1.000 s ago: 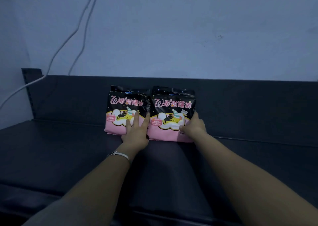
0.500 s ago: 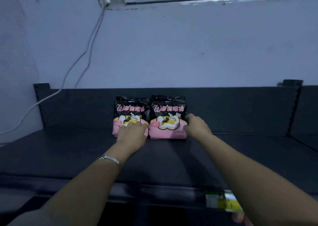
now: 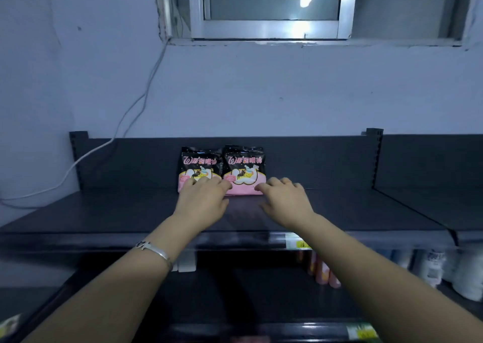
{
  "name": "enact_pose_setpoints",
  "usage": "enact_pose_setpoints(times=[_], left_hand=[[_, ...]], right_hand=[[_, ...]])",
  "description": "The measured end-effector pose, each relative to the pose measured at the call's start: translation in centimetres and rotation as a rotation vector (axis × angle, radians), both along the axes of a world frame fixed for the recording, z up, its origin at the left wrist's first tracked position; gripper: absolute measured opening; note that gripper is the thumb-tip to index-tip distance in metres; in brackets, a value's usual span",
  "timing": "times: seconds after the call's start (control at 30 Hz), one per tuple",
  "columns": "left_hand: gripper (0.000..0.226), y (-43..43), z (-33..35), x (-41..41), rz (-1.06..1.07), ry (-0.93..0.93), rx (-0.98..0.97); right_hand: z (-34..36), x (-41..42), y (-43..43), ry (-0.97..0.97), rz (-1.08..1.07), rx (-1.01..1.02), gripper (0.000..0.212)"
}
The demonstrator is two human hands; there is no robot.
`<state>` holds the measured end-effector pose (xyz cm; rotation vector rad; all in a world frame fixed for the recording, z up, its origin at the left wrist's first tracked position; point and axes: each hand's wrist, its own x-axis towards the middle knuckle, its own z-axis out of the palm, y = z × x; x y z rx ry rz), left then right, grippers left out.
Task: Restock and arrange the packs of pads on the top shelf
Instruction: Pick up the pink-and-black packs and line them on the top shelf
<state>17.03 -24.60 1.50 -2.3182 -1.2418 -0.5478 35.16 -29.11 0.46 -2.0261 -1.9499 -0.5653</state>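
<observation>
Two black and pink packs of pads stand upright side by side against the back panel of the dark top shelf. My left hand is in front of the left pack, its loosely curled fingers covering the pack's lower edge. My right hand hovers just right of the right pack, fingers relaxed, fingertips near its lower right corner. Neither hand grips a pack. A bracelet sits on my left wrist.
A white cable runs down the wall to the shelf's left end. A window is above. A shelf upright divides the shelf at right. White bottles and pink items stand on the lower shelf.
The view has pulled back and tilted up, showing the window and lower shelf. Both hands have drawn back from the packs toward me. The packs have stayed in place.
</observation>
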Motion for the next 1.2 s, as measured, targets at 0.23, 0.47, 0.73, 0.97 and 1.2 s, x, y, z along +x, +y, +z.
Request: enact_pose_setpoints(times=[0.23,0.47,0.73,0.97,1.2], left_hand=[[0.037,-8.5,-1.1,-1.1,0.096,0.046,0.011],[0.038,-17.9,-5.7,1.2,0.216,0.041,-0.073],[0.041,-24.3,-9.8,1.8,0.317,0.061,-0.169],[0.038,-27.0,-13.7,-0.5,0.313,0.095,-0.107],[0.039,-28.2,-18.7,-4.1,0.342,0.051,-0.298]], right_hand=[[-1.3,-0.5,-7.1,0.070,0.124,0.032,0.043],[-5.1,2.8,-14.1,0.089,0.230,-0.041,0.045],[-9.2,3.3,-18.3,0.121,0.316,-0.192,0.047],[-12.5,0.7,-19.9,0.106,0.369,-0.273,0.048],[-17.5,-3.5,-21.4,0.106,0.376,-0.360,0.044]])
